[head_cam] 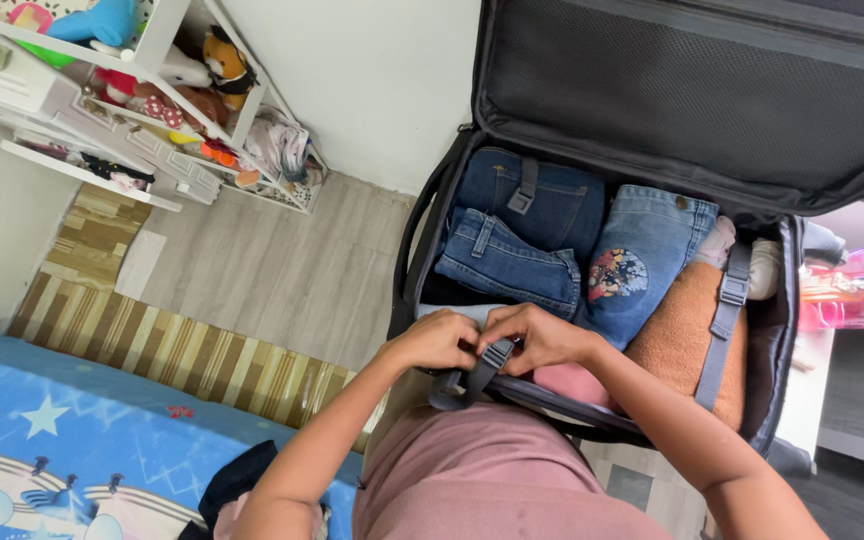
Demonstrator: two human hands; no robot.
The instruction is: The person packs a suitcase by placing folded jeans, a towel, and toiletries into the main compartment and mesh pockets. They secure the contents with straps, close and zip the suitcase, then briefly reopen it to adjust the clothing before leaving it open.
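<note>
**Both hands on a strap buckle at the suitcase's near rim**

At the near edge of the open black suitcase [778, 330], the left hand [437, 340] and right hand [542, 335] meet — fingers curled in tight, thumbs and fingertips pinching a grey strap buckle [495, 354] between them. From the buckle a grey strap [457, 385] runs down and loops just over the rim, toward the person's pink top [492, 470]. Neither hand has any open spread; both are closed on the buckle and its webbing.

Inside the case, folded jeans [507, 262] lie just beyond the knuckles, with darker jeans [537, 200] behind them under the other half of the strap [524, 188]. Beside these sit embroidered jeans [642, 255], touching an orange-brown towel [692, 335] that is crossed by a second grey strap [727, 320]. A pink garment [567, 382] shows just under the right wrist. The lid [692, 90] stands raised behind, its mesh lining facing the camera, so the packed half is open from above.

Left of the case the wooden floor [282, 270] gives the widest free room, bounded by a striped mat [172, 350] and a blue bed sheet [62, 440] at the lower left — a white shelf of toys [167, 90] stands against the wall. On the right the case edge sits close to pink bottles [852, 300], leaving little room there
</note>
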